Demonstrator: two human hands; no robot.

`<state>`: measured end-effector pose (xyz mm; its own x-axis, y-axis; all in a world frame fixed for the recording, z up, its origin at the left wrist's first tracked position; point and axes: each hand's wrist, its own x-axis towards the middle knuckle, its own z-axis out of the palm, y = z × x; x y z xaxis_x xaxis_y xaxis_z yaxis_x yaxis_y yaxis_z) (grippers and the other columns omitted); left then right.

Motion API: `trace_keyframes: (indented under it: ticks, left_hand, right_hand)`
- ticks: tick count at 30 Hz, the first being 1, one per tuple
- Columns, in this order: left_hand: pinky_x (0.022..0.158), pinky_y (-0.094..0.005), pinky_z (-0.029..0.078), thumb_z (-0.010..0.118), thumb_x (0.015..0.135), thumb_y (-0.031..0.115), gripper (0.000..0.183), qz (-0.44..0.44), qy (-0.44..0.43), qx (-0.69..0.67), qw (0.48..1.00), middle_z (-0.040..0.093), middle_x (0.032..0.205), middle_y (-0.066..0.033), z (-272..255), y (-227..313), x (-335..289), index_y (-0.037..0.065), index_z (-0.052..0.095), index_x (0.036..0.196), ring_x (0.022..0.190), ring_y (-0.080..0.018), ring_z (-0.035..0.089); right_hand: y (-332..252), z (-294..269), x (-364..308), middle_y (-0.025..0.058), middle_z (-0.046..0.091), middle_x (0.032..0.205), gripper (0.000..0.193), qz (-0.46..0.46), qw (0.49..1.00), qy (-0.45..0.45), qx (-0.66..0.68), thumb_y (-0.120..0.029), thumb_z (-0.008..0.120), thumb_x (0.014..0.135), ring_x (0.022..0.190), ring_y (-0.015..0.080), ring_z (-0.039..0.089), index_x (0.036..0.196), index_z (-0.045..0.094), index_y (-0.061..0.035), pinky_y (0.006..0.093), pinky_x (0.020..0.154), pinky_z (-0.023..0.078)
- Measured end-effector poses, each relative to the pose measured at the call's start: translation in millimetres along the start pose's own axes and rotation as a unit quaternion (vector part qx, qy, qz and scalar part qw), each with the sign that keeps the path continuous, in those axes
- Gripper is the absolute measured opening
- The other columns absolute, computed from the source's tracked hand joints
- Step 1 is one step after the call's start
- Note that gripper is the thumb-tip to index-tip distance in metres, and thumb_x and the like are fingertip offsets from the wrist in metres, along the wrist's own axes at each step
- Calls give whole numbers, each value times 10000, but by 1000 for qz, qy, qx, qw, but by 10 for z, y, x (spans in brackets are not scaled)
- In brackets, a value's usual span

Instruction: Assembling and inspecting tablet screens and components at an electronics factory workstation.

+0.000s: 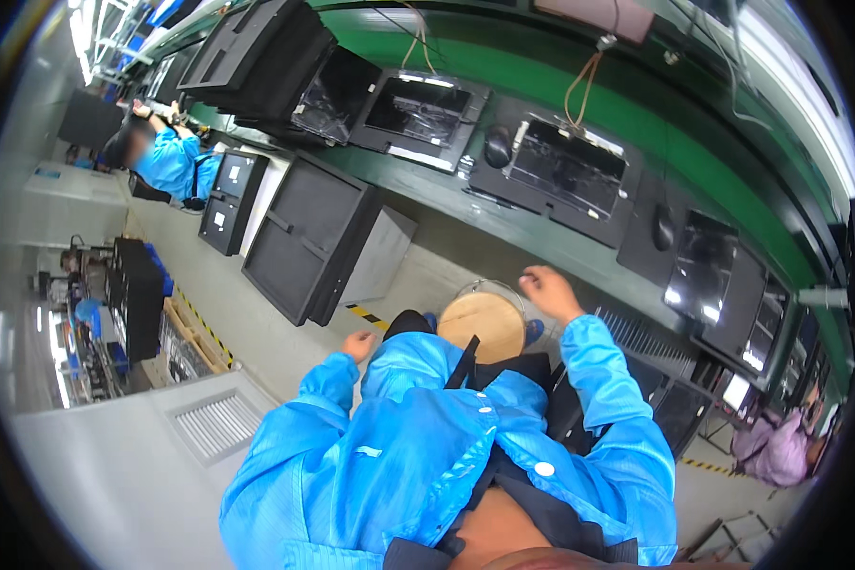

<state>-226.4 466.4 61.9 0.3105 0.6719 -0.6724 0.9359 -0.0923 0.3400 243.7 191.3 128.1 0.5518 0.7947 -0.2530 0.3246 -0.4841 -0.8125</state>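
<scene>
My right hand (551, 293) is held out above the floor, just short of the workbench's front edge. Its fingers are loosely bent and a little apart, with nothing in them. Low at my left side, beside my thigh, is my left hand (358, 346); it shows small, and its fingers are too unclear to read. Between the two hands stands a round wooden stool (484, 326) with a metal ring around it. On the bench beyond my right hand, a dark screen panel (570, 169) lies on a black mat, with a black mouse (498, 145) beside it.
More screen panels (418, 109) lie along the green bench (446, 190). Stacked black trays (304, 237) stand on the floor at left, and another tall stack (256, 66) rises on the bench. A co-worker in blue (171, 161) is far left; a person in purple (774, 446) is far right.
</scene>
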Motion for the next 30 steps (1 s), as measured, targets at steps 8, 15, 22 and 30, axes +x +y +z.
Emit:
trace_keyframes:
  ticks: [8,15,22,30]
  left_hand:
    - [1023,-593,398,439,978,620,774,-337,99,-452,820,620,1357,-163,54,-1560,123,64,438,1517,1201,-304,599]
    - [1179,-567,274,446,936,721,866,-118,353,-761,531,446,1570,-121,27,-1283,934,86,430,1524,1433,-280,406]
    - [1126,-435,431,463,1043,513,525,106,460,-808,352,596,1417,-45,225,-955,1512,136,570,1393,1306,-255,552]
    - [1134,-396,416,450,1073,434,494,65,515,-770,371,591,1422,-58,-187,-920,1576,92,557,1414,1306,-228,548]
  right_hand:
    - [-407,1236,1168,187,677,1202,520,-81,979,-165,87,-354,673,954,1064,316,687,1348,609,-21,409,905,547]
    - [-783,2597,2680,302,364,1570,1071,-145,969,-136,144,-528,793,850,1444,394,423,1583,257,40,431,1158,388]
    - [-984,3108,3211,227,473,1481,943,-185,947,-154,211,-172,914,765,1426,343,438,1477,332,37,431,1214,326]
    - [-1289,3355,3317,202,447,1508,950,-207,939,-161,222,0,843,804,1416,314,439,1537,239,-28,428,1184,360]
